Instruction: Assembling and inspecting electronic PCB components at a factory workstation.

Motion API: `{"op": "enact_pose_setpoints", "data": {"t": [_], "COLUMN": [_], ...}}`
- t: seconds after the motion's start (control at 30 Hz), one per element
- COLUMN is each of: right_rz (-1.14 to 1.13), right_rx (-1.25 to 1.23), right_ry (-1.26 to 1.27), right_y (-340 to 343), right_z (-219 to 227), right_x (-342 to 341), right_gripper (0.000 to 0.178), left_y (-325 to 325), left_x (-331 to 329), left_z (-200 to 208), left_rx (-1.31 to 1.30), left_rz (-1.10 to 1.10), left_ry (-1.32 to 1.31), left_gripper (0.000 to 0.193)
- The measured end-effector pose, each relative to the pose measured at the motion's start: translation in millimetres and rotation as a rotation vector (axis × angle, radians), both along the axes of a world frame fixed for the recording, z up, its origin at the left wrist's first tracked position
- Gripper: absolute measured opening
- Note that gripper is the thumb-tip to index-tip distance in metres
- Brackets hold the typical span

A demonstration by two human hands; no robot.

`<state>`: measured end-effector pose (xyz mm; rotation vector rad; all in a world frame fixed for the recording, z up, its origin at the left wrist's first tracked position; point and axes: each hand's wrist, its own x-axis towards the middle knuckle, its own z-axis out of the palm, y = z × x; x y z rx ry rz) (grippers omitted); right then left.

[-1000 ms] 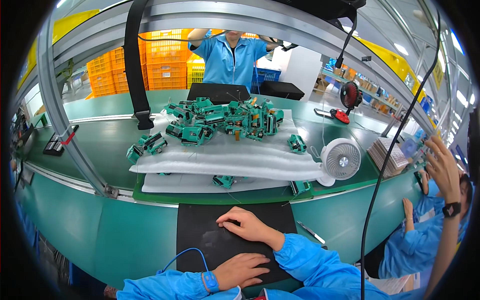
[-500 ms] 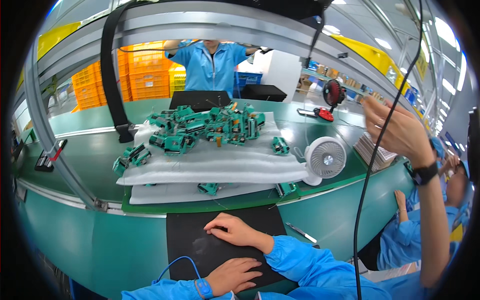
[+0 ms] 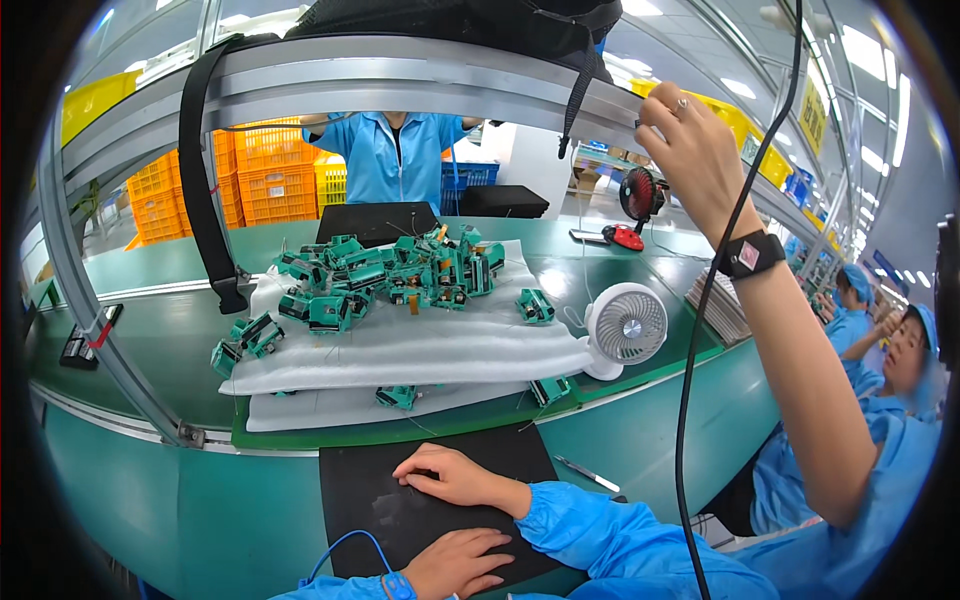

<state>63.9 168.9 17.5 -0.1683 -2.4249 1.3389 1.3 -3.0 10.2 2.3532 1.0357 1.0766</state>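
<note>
Bright blue sleeves, corded blue wrist strap

Green across surface and parts, white on foam and near fan, black on mat, blue on sleeves, orange on crates; dark red, apparently, on far fan.

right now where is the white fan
In the head view, the white fan stands right of centre, at the right end of the white foam sheet, beyond and right of the black mat.
</note>
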Motion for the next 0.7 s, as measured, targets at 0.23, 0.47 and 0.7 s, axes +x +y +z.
{"op": "enact_pose_setpoints", "data": {"t": [0.23, 0.47, 0.7], "right_rz": [0.013, 0.01, -0.021], "right_rx": [0.003, -0.016, 0.021], "right_ry": [0.021, -0.016, -0.001], "right_y": [-0.1, -2.4, -1.7], "right_z": [2.9, 10.8, 5.1], "right_x": [-4.4, -4.4, 3.2], "right_gripper": [0.019, 0.019, 0.019], "left_y": [0.8, 0.9, 0.4], "left_x": [-0.5, -1.7, 0.3], "left_z": [-2.1, -2.9, -1.6], "left_rx": [-0.016, -0.018, 0.003], "left_rz": [0.017, 0.011, -0.016], "left_ry": [-0.005, 0.007, 0.004], "left_gripper": [0.033, 0.034, 0.034]}}
